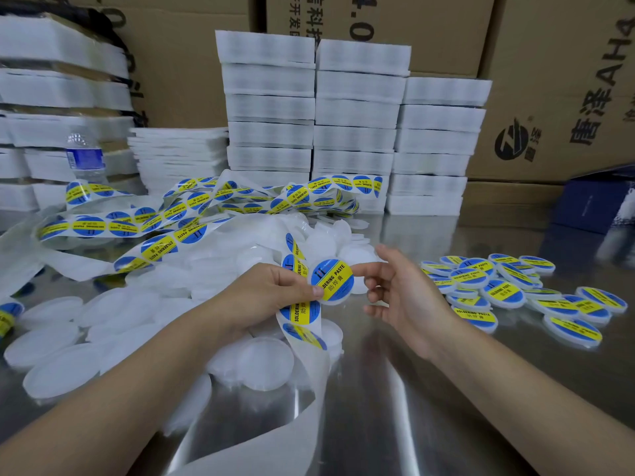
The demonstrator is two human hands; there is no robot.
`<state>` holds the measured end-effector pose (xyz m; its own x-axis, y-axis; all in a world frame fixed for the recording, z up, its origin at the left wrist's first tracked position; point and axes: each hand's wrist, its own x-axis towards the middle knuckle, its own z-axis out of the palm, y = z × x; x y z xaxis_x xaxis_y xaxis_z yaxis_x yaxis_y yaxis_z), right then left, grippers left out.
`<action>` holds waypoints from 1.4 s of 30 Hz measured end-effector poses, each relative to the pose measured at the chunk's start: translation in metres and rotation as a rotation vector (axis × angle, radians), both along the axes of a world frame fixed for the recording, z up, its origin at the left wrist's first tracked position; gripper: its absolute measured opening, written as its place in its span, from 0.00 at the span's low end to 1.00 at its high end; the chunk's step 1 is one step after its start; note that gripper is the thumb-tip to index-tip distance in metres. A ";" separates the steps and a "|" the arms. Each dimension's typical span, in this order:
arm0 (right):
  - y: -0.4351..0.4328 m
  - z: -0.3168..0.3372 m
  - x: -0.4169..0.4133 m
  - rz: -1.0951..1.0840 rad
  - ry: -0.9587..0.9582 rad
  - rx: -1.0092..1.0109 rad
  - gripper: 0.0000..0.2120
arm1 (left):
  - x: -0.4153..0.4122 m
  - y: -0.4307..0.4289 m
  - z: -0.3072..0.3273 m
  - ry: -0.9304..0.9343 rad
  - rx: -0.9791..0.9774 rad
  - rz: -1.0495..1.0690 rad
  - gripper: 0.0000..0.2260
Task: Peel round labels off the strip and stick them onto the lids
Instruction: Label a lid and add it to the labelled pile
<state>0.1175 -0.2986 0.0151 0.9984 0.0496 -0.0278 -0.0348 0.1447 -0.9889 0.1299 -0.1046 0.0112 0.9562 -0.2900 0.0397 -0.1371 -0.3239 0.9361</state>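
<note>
Above the tabletop (429, 389) the left hand (271, 292) pinches a lid (332, 282) labelled "SOLDERING PASTE" against the label strip (301, 316), while the loosely spread right hand (403, 292) seems to touch its rim.

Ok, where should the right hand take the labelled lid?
Probably pinch the labelled lid by its bare right rim, right hand coming from the right: the left hand pinches the lower-left edge, where the strip hangs too.
</note>
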 end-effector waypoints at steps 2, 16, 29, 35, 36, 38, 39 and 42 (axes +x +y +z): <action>0.000 0.000 0.000 -0.010 0.000 -0.009 0.23 | 0.000 0.000 0.000 0.005 -0.005 0.003 0.09; 0.002 -0.003 0.000 -0.158 -0.274 -0.285 0.12 | -0.002 -0.001 0.002 -0.013 -0.012 -0.053 0.10; 0.007 -0.019 -0.007 -0.072 -0.527 -0.743 0.21 | -0.004 0.001 -0.003 -0.048 -0.026 -0.176 0.14; 0.008 -0.022 -0.005 -0.087 -0.500 -0.795 0.25 | -0.007 -0.001 0.000 -0.038 0.007 -0.232 0.10; 0.008 -0.022 -0.005 -0.092 -0.493 -0.809 0.26 | -0.007 -0.001 0.000 -0.037 0.007 -0.232 0.10; 0.008 -0.022 -0.005 -0.099 -0.481 -0.848 0.28 | -0.007 0.000 0.000 -0.030 0.001 -0.228 0.11; 0.008 -0.022 -0.004 -0.101 -0.480 -0.871 0.28 | -0.007 0.000 0.000 -0.027 -0.001 -0.227 0.12; 0.008 -0.021 -0.003 -0.110 -0.488 -0.934 0.27 | -0.006 0.001 -0.001 -0.020 -0.003 -0.213 0.15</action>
<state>0.1141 -0.2910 -0.0063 0.9093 0.1242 0.3973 0.3634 -0.7022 -0.6123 0.1242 -0.1039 0.0101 0.8723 -0.4854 0.0593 -0.2210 -0.2831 0.9333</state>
